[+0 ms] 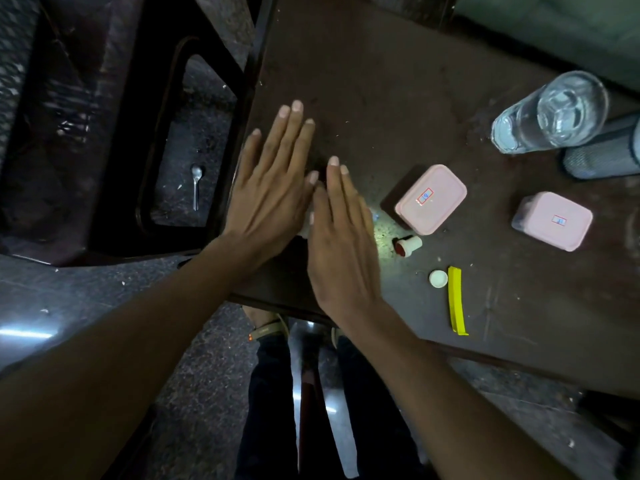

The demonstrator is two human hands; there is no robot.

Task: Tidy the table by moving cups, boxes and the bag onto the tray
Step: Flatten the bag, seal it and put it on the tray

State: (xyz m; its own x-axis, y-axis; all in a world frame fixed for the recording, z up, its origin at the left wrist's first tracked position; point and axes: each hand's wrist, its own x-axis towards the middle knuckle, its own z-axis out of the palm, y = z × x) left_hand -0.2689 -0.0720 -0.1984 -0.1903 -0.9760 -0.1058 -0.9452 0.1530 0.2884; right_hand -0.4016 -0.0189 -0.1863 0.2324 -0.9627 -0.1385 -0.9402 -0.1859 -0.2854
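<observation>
- Both hands hover flat over the near left part of the dark worktop point(363, 81); the left hand point(273, 188) and the right hand point(343, 237) each have the grip apart, fingers straight, holding nothing.
- A small pale thing peeps out between them, mostly hidden; what it is I cannot tell, though the flat palms suggest they cover or gather it.
- Two pink boxes, one point(431, 199) nearer the hands and one point(552, 221) further right, sit untouched, lids on.
- The clear glass point(550, 114) stands far right, apart from both.
- A small white cup point(408, 244) lies tipped beside a white cap point(438, 279) and yellow strip point(456, 301).
- No tray or bag shows.
</observation>
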